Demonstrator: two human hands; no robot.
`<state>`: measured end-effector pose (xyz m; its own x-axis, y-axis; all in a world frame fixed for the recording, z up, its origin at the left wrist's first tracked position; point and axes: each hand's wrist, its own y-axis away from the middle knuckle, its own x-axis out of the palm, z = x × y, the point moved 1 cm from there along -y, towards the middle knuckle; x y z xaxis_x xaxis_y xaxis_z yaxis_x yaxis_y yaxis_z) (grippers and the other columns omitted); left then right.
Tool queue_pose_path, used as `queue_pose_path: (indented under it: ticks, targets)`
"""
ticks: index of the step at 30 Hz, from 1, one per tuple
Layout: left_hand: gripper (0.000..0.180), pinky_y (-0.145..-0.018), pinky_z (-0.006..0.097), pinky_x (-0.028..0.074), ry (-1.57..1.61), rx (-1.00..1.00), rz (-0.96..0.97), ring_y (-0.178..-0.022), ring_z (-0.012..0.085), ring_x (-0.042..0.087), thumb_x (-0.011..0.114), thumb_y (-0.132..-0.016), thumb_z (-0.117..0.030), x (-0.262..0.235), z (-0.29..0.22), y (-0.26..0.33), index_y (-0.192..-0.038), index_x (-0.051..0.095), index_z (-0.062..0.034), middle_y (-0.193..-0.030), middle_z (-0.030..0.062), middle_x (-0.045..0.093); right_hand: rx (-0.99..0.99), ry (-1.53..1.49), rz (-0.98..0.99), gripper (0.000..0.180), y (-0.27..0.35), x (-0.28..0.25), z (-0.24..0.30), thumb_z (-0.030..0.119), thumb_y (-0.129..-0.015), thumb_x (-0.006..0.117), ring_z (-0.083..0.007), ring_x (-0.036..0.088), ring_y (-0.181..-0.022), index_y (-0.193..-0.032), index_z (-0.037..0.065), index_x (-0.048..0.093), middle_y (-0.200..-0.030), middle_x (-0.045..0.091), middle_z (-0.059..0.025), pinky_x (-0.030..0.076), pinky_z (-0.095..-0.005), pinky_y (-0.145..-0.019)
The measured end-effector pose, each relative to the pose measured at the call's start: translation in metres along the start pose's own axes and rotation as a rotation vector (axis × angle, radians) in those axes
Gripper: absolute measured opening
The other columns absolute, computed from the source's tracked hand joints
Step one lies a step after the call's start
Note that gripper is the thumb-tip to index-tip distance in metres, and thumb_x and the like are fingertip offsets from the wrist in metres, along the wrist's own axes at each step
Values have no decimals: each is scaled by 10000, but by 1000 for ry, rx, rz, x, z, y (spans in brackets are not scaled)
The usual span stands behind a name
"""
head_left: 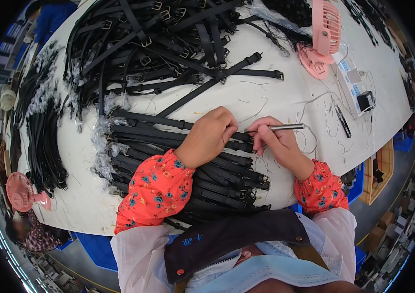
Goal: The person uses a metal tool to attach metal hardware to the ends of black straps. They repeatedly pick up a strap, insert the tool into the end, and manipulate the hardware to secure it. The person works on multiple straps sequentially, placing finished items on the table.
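My left hand [206,136] pinches the buckle end of a black belt [156,118] that lies across the top of a row of belts. Between the fingers of my right hand [281,146] is a slim silver pen-shaped tool [286,127] with a thin cord at its rear end. Its dark tip points left, close to the belt end beside my left fingertips; whether it touches cannot be made out. Under and below my hands lie several more black belts [217,176], side by side, with buckles toward the right and clear plastic wrap [102,146] at their left ends.
A large tangled heap of black belts [158,39] covers the far side of the white table [295,97]. More belts [46,146] lie at left. Two pink fans [325,29] [20,192], a white power strip [350,85] and black thread snips [342,121] also stand or lie there.
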<state>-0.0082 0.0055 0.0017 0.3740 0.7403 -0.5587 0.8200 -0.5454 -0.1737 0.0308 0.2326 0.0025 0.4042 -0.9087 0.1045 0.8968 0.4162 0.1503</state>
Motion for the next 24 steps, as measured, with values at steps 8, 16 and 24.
queue_pose_path:
  ticks: [8,16,24]
  targets:
    - [58,-686,360,482,17,-54,3,-748,277,602,652,-944,-54,-1,-1,-1,-972,628,-9,-888,125,617,43,20,8,324,0,2,2,301,-1111,484,-77,601,-663,-1181,18,626,-795,630,-22,494,-225,-610]
    - [64,-676,355,479,26,-71,23,-733,254,598,648,-953,-61,-3,-1,-2,-979,631,-5,-875,122,613,69,7,10,324,-1,3,2,306,-1109,489,-81,607,-673,-1183,22,626,-807,633,-27,499,-227,-617]
    - [73,-761,407,495,134,-183,-58,-853,341,619,652,-934,-64,-5,-3,-3,-968,625,-6,-909,149,634,42,-4,10,330,0,3,0,308,-1111,487,-83,609,-685,-1193,18,621,-810,631,-28,503,-228,-622]
